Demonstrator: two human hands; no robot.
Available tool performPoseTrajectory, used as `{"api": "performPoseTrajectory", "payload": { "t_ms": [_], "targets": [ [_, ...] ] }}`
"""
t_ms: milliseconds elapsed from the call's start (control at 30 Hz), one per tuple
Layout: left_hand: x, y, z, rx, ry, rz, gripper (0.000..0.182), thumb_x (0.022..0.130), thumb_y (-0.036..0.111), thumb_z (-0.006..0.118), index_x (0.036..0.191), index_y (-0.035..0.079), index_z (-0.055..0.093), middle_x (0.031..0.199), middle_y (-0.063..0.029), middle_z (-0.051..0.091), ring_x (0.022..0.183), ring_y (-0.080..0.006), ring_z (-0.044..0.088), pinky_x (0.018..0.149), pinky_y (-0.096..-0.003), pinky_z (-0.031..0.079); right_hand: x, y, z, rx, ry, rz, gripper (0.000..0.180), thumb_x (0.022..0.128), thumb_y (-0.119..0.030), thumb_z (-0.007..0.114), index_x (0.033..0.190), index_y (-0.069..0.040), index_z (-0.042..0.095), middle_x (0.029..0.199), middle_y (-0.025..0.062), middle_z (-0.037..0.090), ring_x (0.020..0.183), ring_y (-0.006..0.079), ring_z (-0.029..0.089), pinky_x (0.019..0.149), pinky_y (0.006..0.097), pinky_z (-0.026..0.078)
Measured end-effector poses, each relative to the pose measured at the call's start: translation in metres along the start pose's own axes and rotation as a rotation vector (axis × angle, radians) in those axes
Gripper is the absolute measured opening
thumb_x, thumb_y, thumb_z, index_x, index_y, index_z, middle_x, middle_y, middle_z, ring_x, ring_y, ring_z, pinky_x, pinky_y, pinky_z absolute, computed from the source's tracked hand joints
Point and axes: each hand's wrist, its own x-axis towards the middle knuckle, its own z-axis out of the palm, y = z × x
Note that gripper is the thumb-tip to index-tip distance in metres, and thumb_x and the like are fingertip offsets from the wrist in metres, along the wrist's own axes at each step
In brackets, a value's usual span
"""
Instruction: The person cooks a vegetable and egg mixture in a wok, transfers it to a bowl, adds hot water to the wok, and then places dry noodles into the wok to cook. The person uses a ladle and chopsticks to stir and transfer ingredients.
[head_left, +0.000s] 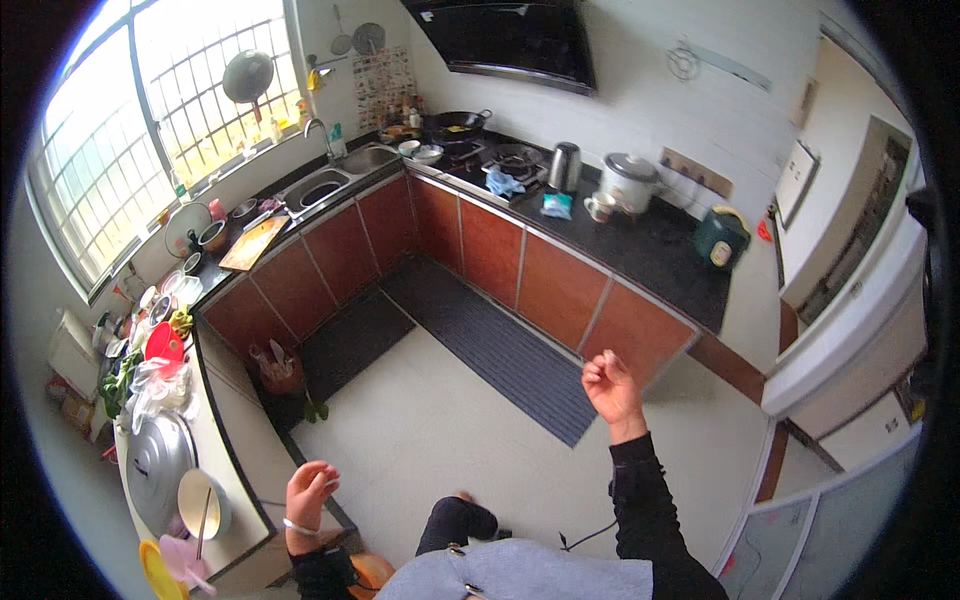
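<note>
My left hand (309, 495) is raised beside the white side counter (232, 517), fingers loosely bent and nothing in them. A pale band circles its wrist. Nearest to it on that counter is a cream bowl (201, 499) with chopsticks (203, 517) resting in it. Out in front of me, over the floor and the end of the dark ribbed mat (517, 360), hangs my right hand (613, 388). It is also without any object, its fingers half curled. Neither hand touches a surface.
Red-brown cabinets (562, 277) carry an L-shaped black counter (637, 247). On it are a rice cooker (628, 184), a steel kettle (565, 166), a gas stove (517, 161) and a cutting board (255, 242). A cable (592, 534) lies on the floor near my foot.
</note>
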Motion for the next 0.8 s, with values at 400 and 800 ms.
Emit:
{"api": "performPoseTrajectory", "payload": {
  "t_ms": [400,800],
  "targets": [
    [0.39,0.057,0.001,-0.156,0.208,0.053,0.017,0.091,0.013,0.061,0.107,0.007,0.059,0.095,-0.0033,0.064,0.087,-0.0131,0.061,0.076,-0.0273,0.051,0.543,0.1,0.059,-0.024,-0.109,0.145,0.015,0.086,-0.009,0.067,0.099,-0.004,0.062,0.085,0.0048,0.058,0.078,0.0166,0.052,0.066,0.0255,0.046],
    [0.718,0.141,0.064,-0.066,0.003,0.193,0.015,0.086,0.006,0.06,0.1,0.002,0.061,0.094,-0.0066,0.064,0.088,-0.0151,0.061,0.08,-0.0294,0.05,1.033,0.053,0.068,-0.507,0.038,-0.166,0.01,0.087,-0.009,0.065,0.095,-0.004,0.063,0.082,0.0048,0.061,0.069,0.0138,0.054,0.058,0.023,0.045]
  ]
}}
